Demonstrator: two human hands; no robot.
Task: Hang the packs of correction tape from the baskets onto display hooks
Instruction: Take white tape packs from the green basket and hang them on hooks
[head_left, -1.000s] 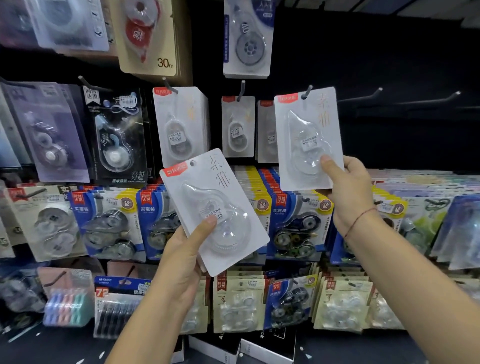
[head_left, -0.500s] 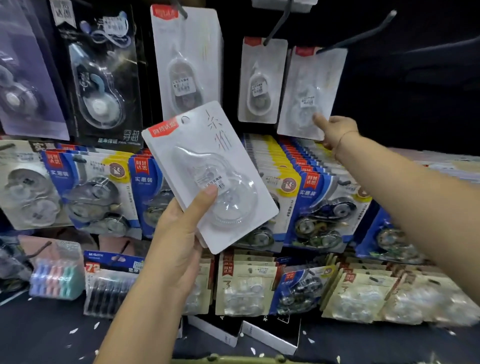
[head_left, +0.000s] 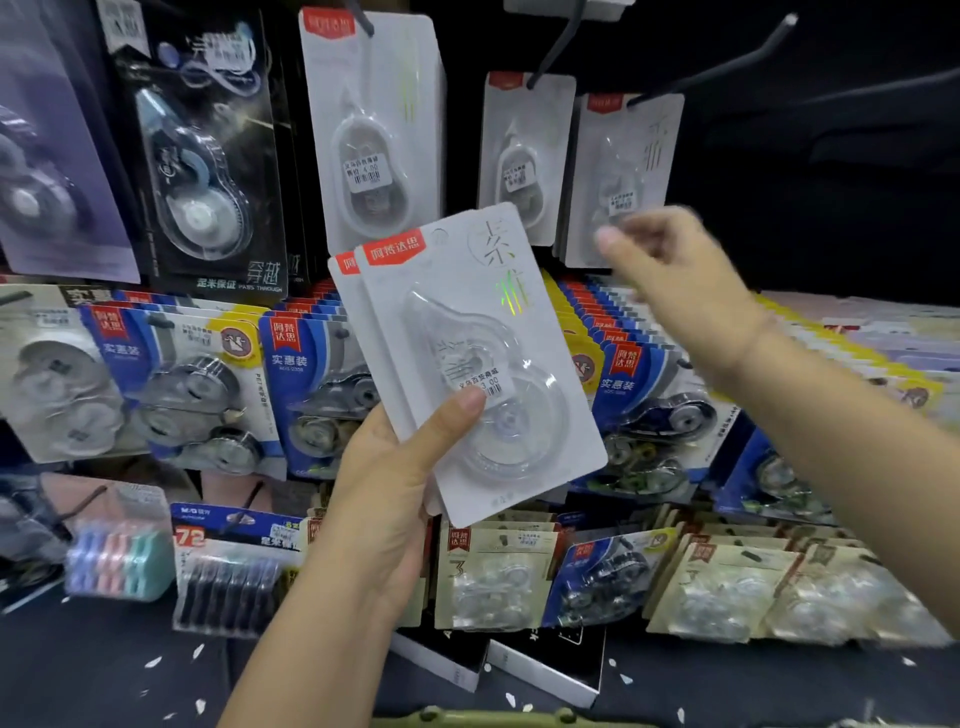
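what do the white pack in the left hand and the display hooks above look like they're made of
White pack in the left hand: seemingly matte white card backing, with a clear glossy plastic blister showing glare over the tape, and iridescent foil lettering. A second pack's edge shows behind it.
Display hook: thin dark rod, probably coated or painted metal wire with a lighter tip; too blurred to be sure.
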